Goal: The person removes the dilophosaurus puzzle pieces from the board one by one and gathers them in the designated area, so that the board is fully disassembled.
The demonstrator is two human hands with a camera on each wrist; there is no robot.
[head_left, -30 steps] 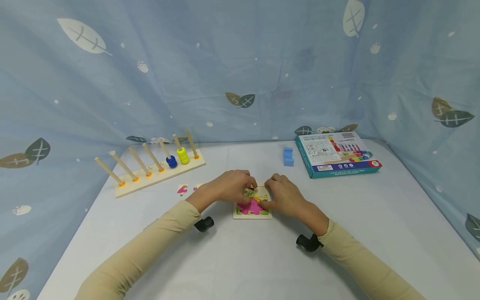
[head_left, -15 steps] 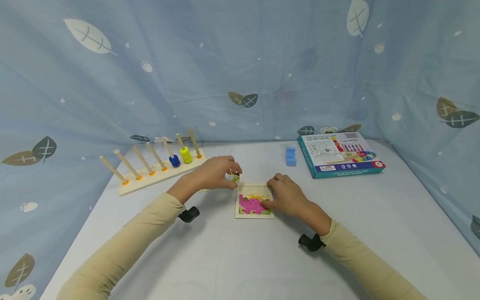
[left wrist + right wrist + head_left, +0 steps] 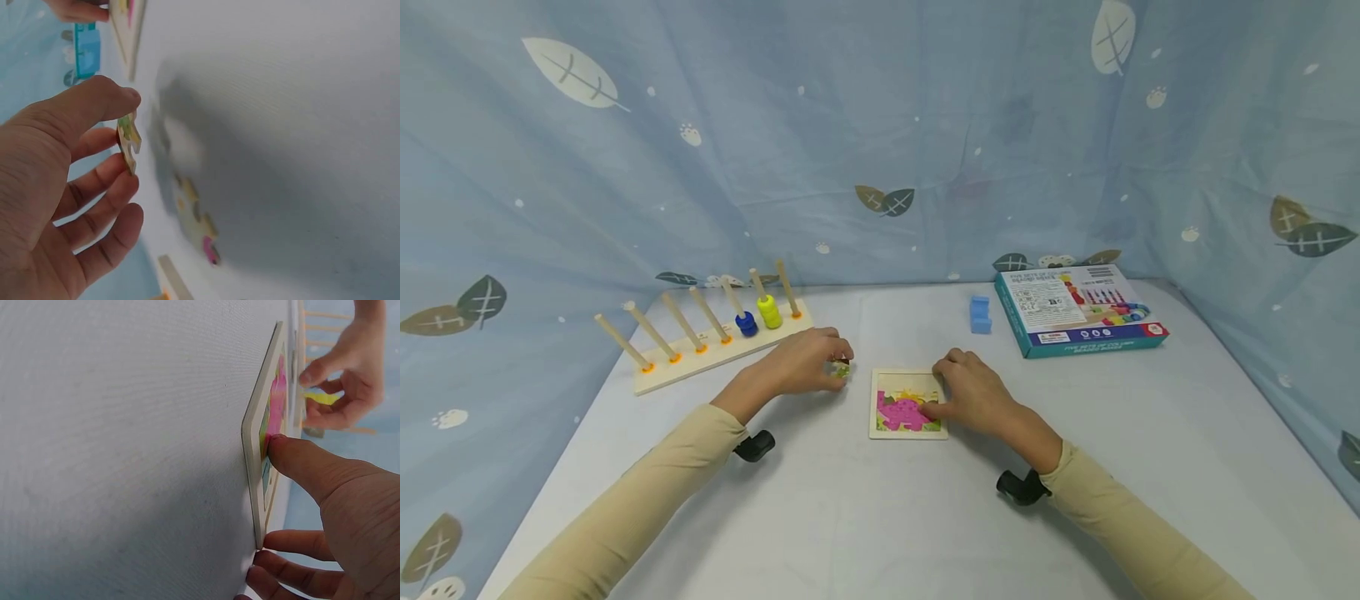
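Note:
My left hand (image 3: 797,365) pinches a small jigsaw piece (image 3: 129,134) between thumb and fingers, just above the table and left of the puzzle board. The square wooden puzzle board (image 3: 891,381) lies flat, with a pink dinosaur picture in its lower part and bare wood along the top. My right hand (image 3: 976,396) grips the board's right side, thumb on the picture and fingers against the outer edge. Loose jigsaw pieces (image 3: 209,244) lie beneath my left hand in the left wrist view. In the head view that hand hides them.
A wooden peg stand (image 3: 688,354) stands at the back left, with blue beads (image 3: 747,323) and yellow beads (image 3: 769,312) on two pegs. A light blue block (image 3: 980,315) lies behind the board. At the back right is a flat toy box (image 3: 1078,312).
My left hand has lifted the jigsaw piece off the board's upper part and carried it left, baring the wood there. My right hand stays on the board.

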